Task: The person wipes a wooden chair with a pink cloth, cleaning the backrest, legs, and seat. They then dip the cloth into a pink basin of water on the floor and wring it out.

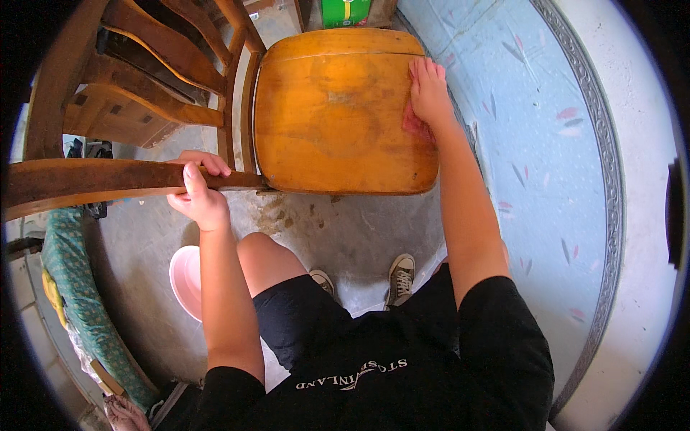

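A wooden chair with a slatted back stands before me, its orange-brown seat (334, 118) seen from above. At the seat's right edge my right hand (429, 91) presses on a red-pink cloth (416, 123), with part of the cloth showing below the palm. Dark stains and worn patches mark the seat. My left hand (202, 188) grips a side post of the chair's backrest (118, 175), thumb on the near side and fingers over the far side.
A blue patterned wall panel (517, 134) runs close along the chair's right side. On the floor at the left sits a pink basin (186, 280), partly behind my left forearm. A green patterned cloth-covered object (89, 301) lies farther left. Beyond the seat stands a green box (345, 12).
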The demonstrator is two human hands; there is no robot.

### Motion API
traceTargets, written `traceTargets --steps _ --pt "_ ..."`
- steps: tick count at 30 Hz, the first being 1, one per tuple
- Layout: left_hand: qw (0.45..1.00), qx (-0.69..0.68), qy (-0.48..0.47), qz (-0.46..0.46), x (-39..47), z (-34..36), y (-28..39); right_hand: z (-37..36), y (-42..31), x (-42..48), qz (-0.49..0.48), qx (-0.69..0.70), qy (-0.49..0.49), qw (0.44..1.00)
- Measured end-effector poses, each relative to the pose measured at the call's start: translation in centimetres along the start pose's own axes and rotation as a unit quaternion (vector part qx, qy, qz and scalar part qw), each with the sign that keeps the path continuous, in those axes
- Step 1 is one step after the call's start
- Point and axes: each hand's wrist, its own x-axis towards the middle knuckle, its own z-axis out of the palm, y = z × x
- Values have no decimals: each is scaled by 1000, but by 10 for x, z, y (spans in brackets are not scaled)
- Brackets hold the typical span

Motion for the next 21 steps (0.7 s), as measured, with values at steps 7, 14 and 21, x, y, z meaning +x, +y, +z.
traceTargets --steps 7,14,21 --pt "1000 23 -5 17 -5 -14 4 -43 -79 -66 23 30 -63 997" --pt "1000 11 -6 14 -6 -14 7 -63 -104 -109 65 33 -87 994" --pt "1000 14 11 3 -4 -3 -2 54 15 34 66 -71 91 991"
